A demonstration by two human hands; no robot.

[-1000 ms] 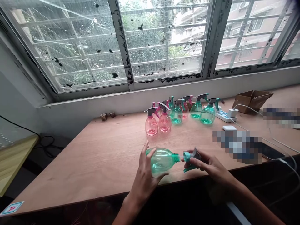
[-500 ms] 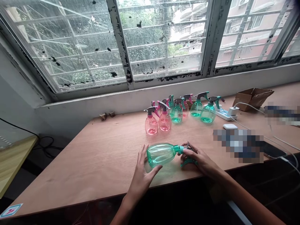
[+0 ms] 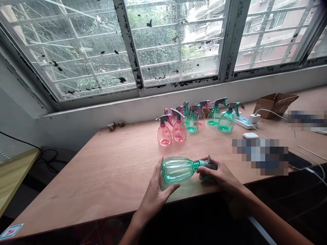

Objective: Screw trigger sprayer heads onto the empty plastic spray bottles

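A clear green spray bottle (image 3: 178, 169) lies sideways in the air over the front of the table, its neck pointing right. My left hand (image 3: 160, 190) cups its base, with the thumb below and the fingers behind. At the neck, my right hand (image 3: 219, 175) grips the grey and green trigger spray head (image 3: 211, 165) between thumb and fingers. The head meets the bottle's neck; whether the thread is engaged, I cannot tell. Farther back stand several upright spray bottles with heads on, among them a pink spray bottle (image 3: 165, 136) and a green spray bottle (image 3: 226, 121).
Right of the bottles are a white power strip (image 3: 246, 121) with cables, an open cardboard box (image 3: 274, 104) and a small white case (image 3: 250, 135). A dark phone (image 3: 298, 160) lies near the right front edge. Two small brown pieces sit at the back left of the wooden table (image 3: 102, 170).
The spray head has turned in my right hand, so its grey body now shows more. The bottle has shifted slightly right with both hands still on it.
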